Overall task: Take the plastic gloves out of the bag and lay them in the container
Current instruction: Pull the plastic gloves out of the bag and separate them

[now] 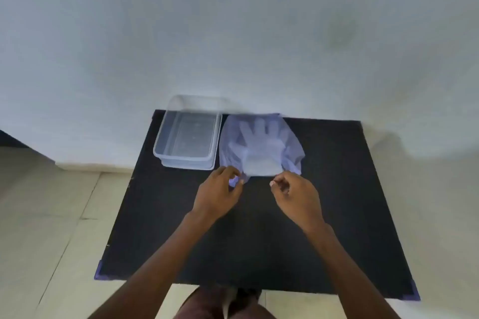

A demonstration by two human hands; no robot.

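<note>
Gloves point(260, 145) lie inside the bag point(291, 142), right of the empty container point(186, 141). Left hand point(216, 195) pinches the bag's near edge; right hand point(295, 195), curled, grips nothing visible. Spread the mouth before pulling.

I have both bare forearms reaching forward from the bottom of the view, angled in toward each other. My left hand point(217, 193) is knuckles up, its thumb and forefinger pinched together at the tips. My right hand point(296, 193) sits level with it, near but not touching, the fingers curled inward, thumb and forefinger nearly meeting. Both wrists are straight.
</note>
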